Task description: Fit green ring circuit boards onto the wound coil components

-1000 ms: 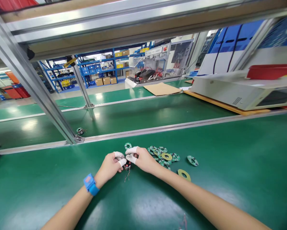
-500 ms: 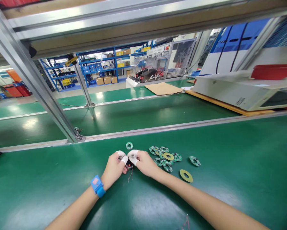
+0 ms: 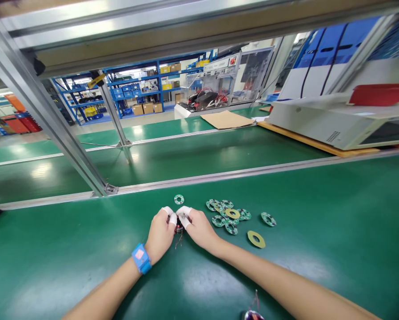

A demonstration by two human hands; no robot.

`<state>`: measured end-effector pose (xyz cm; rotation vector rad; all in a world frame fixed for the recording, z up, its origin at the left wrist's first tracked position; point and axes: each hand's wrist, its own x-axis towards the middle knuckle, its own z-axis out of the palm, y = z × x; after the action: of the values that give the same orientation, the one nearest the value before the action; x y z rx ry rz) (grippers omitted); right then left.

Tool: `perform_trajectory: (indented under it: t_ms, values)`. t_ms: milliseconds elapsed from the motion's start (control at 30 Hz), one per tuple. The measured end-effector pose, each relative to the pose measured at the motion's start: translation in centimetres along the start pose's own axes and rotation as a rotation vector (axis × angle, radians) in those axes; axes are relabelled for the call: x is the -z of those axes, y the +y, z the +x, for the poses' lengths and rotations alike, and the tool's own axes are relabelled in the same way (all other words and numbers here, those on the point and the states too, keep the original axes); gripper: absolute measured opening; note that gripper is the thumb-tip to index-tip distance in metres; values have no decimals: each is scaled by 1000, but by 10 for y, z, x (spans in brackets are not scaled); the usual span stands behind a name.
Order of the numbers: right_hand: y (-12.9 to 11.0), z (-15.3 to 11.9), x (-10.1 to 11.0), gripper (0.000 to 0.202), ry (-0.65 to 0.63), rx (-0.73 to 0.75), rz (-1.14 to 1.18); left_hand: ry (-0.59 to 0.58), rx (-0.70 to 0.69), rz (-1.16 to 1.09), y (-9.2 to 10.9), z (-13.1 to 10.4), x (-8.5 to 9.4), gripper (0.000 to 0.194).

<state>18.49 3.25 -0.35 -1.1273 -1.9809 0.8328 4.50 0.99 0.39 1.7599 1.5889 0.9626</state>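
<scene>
My left hand point(image 3: 161, 232), with white finger cots and a blue wrist strap point(image 3: 141, 258), is closed on the left side of a small round black part with thin wires point(image 3: 178, 229). My right hand point(image 3: 199, 226), also in white finger cots, pinches at the upper right of the same part. Fingers cover most of it; only a dark rim, red spots and twisted wires hanging below show. Just beyond the hands lies a ring-shaped green circuit board point(image 3: 178, 199). To the right is a loose pile of similar ring boards point(image 3: 231, 226) with a yellowish ring point(image 3: 233, 214) on top.
A single ring board point(image 3: 268, 219) and another yellowish ring point(image 3: 256, 239) lie right of the pile. A similar wired round part point(image 3: 253, 315) is at the bottom edge. A metal post point(image 3: 76, 151) rises at left; a grey machine point(image 3: 329, 122) stands at back right.
The view has shifted slightly, bringing the wired round part at the bottom edge further into sight. Both hands stay together on the held part, the left wrist turned a little.
</scene>
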Motion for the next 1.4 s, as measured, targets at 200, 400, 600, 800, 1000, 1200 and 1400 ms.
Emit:
perform_trajectory:
  t_ms: [200, 400, 600, 800, 1000, 1200, 1400]
  values:
    - [3, -3, -2, 21, 14, 20, 22, 9, 4, -21, -1, 1, 0, 17]
    - [16, 10, 6, 22, -27, 12, 102, -78, 46, -136, -8, 5, 8, 24]
    - [14, 39, 31, 26, 34, -37, -268, -81, 113, -241, -21, 17, 18, 33]
    - [11, 57, 30, 43, -175, 9, -496, -128, 99, -249, -23, 20, 23, 34]
    - [18, 57, 32, 38, -185, -11, -523, -327, -12, -65, -9, 8, 26, 47]
    - [18, 52, 32, 38, -182, -17, -557, -274, -129, 156, 2, 1, 25, 27]
    - [15, 53, 34, 32, -187, 21, -601, -227, -151, 297, -4, -1, 20, 33]
